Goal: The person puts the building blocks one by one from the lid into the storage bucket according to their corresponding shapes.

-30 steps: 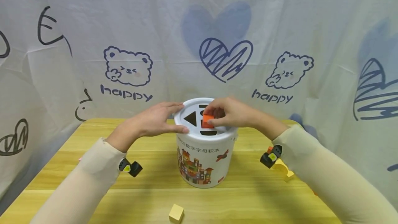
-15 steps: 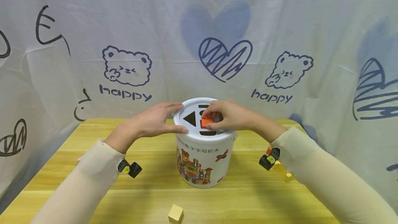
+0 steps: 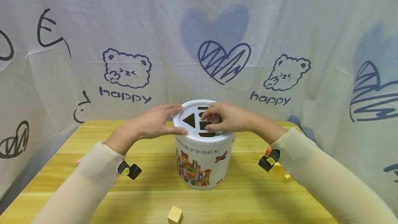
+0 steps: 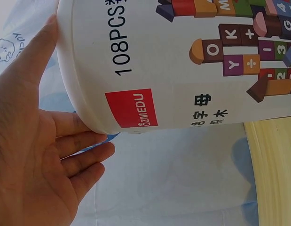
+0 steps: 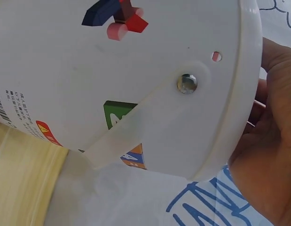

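A white bucket (image 3: 202, 167) with printed toy bricks on its side stands upright on the wooden table. Its white lid (image 3: 187, 108) has a triangular hole and several other dark holes. My left hand (image 3: 152, 122) rests on the lid's left rim, thumb at the near side and fingers spread; in the left wrist view, its fingers touch the rim. Over the square hole, my right hand (image 3: 233, 117) has bent fingers with a gap to the thumb and no block between them. The right wrist view shows that hand (image 5: 272, 136) behind the rim, its fingertips hidden.
A yellow cube (image 3: 175, 214) lies near the table's front edge. Yellow blocks (image 3: 281, 172) and an orange block (image 3: 268, 152) are partly hidden by the right wrist camera. A small pink piece (image 3: 78, 161) shows beside the left sleeve. A printed curtain hangs behind.
The orange-red block that my right hand held sank into the square hole and is out of sight. That hole now shows dark. My left hand stayed on the rim.
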Demonstrator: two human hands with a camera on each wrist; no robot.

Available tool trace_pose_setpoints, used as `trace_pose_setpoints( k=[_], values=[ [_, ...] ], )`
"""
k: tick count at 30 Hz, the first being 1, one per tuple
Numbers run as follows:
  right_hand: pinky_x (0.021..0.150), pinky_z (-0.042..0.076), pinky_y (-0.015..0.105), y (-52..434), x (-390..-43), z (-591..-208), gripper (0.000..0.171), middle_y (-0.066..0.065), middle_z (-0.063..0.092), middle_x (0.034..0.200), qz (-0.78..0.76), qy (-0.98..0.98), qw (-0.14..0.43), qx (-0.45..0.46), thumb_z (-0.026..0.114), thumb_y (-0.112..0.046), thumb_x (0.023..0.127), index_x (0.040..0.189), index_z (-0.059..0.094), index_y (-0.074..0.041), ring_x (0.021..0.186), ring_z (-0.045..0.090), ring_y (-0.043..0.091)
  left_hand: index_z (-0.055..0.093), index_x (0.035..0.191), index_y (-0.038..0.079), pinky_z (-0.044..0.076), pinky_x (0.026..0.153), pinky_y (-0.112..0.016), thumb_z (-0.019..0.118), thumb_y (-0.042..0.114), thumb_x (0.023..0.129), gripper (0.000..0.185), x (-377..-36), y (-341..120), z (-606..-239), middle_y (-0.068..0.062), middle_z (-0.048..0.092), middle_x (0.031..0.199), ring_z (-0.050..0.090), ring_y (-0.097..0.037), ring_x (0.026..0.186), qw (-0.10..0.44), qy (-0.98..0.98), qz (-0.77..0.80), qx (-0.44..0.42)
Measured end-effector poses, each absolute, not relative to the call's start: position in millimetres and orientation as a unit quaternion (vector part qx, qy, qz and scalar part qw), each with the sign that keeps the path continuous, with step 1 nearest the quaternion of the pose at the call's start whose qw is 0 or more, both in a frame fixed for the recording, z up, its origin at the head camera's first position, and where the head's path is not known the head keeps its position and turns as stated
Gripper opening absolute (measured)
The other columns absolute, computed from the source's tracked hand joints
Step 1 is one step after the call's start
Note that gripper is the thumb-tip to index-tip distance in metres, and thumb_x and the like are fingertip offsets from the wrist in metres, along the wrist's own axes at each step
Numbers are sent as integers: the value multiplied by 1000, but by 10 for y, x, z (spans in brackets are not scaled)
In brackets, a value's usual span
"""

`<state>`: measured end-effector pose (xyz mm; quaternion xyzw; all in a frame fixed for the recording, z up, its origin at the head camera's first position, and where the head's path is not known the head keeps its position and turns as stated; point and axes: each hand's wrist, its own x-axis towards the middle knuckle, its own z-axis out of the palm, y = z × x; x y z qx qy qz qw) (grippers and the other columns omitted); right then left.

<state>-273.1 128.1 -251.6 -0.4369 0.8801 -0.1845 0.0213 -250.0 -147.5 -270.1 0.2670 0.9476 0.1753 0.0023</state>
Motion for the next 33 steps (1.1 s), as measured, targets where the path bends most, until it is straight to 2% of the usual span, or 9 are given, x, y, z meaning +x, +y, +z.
trace_pose_setpoints(
  k=[17, 24, 33],
  values=[
    [92, 52, 34, 1470, -2507, -2456, 32, 1, 67, 111, -223, 860, -13, -458, 71, -26, 90, 118, 69, -11, 101, 61, 15, 36, 152, 10, 26, 113, -58, 56, 80, 77, 105, -2522, -1464, -2678, -12, 34, 155, 31, -35, 141, -2, 947, 164, 276],
    [89, 53, 34, 1526, -2311, -2445, 32, 0, 67, 111, -220, 834, -52, -503, 71, -27, 91, 118, 69, -11, 102, 61, 13, 36, 151, 9, 26, 113, -58, 58, 77, 77, 103, -2532, -1462, -2676, -13, 34, 155, 32, -35, 140, -2, 947, 163, 277],
    [92, 53, 32, 1533, -2060, -2541, 33, -2, 65, 115, -232, 786, -99, -565, 73, -24, 89, 118, 67, -11, 107, 59, 11, 37, 151, 9, 27, 112, -58, 56, 80, 76, 105, -2521, -1466, -2688, -13, 35, 154, 33, -36, 140, -1, 949, 158, 273]
  ],
)
